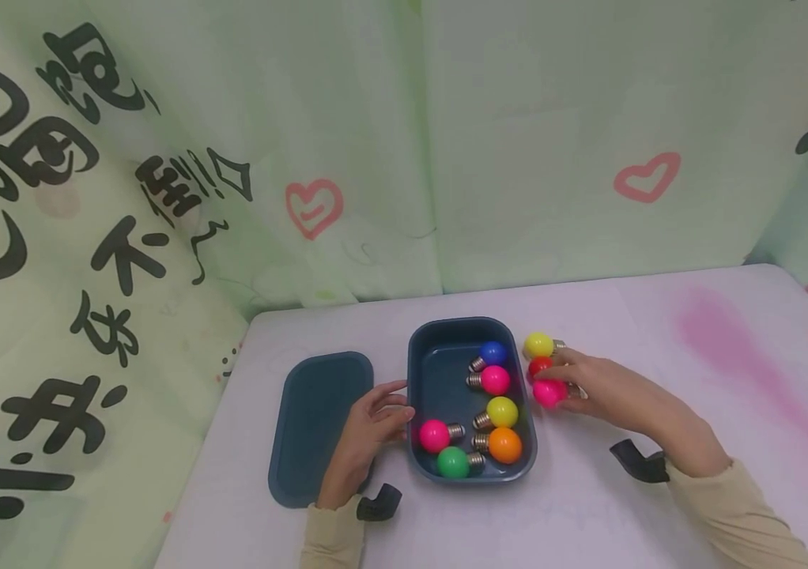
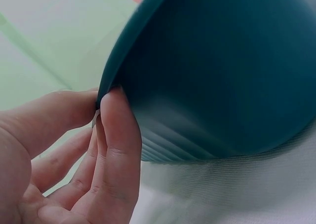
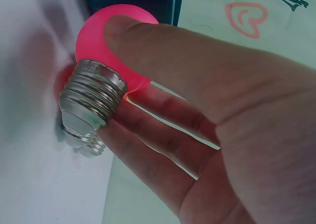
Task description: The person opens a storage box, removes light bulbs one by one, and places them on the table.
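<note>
My left hand [image 1: 368,431] pinches the left rim of a dark blue box [image 1: 413,356]; in the left wrist view the thumb and a finger meet at the box's edge [image 2: 111,71]. Inside the box lie several coloured light bulbs, among them a blue bulb [image 1: 493,353], an orange bulb [image 1: 505,446] and a green bulb [image 1: 453,462]. Right of the box, my right hand [image 1: 610,389] holds a pink bulb [image 1: 549,393], thumb on its round glass and metal screw base exposed in the right wrist view. A red bulb [image 1: 539,366] shows partly behind the fingers.
A yellow bulb [image 1: 538,344] lies on the table beyond the right hand. Left of the box a flat dark blue lid [image 1: 319,419] rests on the white tablecloth [image 1: 632,521]. A pale green curtain [image 1: 518,142] with hearts and lettering stands behind the table.
</note>
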The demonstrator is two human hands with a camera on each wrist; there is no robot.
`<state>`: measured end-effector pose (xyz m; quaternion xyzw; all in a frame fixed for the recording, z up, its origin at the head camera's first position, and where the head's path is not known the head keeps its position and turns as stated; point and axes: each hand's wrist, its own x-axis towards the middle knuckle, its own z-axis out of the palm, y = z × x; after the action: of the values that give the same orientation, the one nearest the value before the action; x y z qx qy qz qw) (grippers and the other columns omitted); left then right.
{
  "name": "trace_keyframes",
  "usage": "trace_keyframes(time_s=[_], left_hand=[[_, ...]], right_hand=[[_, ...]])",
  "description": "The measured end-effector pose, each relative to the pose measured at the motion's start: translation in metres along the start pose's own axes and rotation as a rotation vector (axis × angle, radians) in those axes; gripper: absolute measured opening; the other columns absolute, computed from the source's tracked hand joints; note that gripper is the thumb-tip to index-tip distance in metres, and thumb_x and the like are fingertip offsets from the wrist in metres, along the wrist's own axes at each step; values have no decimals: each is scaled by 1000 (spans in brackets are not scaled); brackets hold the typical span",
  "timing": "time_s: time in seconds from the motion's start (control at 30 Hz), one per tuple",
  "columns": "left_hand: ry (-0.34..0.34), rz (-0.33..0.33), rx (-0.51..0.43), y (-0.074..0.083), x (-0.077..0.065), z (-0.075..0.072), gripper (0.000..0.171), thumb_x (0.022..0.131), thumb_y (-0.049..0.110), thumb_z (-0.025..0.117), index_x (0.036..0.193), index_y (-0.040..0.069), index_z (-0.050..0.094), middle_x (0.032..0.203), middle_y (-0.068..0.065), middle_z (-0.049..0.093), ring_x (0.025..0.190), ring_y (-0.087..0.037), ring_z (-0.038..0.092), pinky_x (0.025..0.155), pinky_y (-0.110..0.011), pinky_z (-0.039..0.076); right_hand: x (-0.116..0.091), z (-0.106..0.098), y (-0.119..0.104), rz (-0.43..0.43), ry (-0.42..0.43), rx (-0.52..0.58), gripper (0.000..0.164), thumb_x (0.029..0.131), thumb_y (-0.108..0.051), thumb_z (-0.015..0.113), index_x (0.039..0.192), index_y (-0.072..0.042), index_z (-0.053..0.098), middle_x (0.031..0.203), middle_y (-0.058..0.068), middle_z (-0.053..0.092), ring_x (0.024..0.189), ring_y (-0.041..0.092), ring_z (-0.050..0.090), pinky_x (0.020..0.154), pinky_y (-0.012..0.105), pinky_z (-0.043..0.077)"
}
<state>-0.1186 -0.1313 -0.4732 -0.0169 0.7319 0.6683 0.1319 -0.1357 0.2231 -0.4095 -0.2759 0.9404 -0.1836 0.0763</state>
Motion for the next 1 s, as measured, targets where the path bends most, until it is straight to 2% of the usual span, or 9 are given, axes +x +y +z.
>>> trace_keyframes(time_s=[0.13,0.23,0.4,0.67,1.0], left_hand=[[1,-1,5,0,0,0,52,91,21,74,139,12,56,117,-14,65,96,-19,68,78,-30,59],[-3,-2,2,1,0,0,52,91,21,74,139,13,56,118,-15,64,96,-18,68,78,-30,58],[-9,-1,-3,1,0,0,51,91,19,73,139,12,56,118,-15,64,96,-17,67,79,-31,58],[-7,3,-6,1,0,-1,52,91,19,74,139,12,56,117,-15,64,96,-17,67,78,-31,58],[-9,2,-19,0,0,0,53,90,18,74,139,11,56,121,-20,63,93,-15,66,75,-27,58]], right_hand=[[1,4,2,37,-34,10,45,78,-16,84,121,-9,71,136,25,55,122,46,54,88,50,56],[-1,7,5,26,-23,2,45,78,-16,84,120,-8,71,135,27,55,121,46,55,89,52,55],[-3,11,9,-11,-1,-10,42,76,-13,85,116,-5,72,129,26,57,114,43,60,88,51,55],[-2,16,13,-16,-3,-2,41,76,-10,84,116,-5,72,126,22,58,112,39,60,87,48,56],[-2,19,15,-13,38,-15,42,76,-10,85,116,-8,72,120,15,59,111,35,59,88,48,56]])
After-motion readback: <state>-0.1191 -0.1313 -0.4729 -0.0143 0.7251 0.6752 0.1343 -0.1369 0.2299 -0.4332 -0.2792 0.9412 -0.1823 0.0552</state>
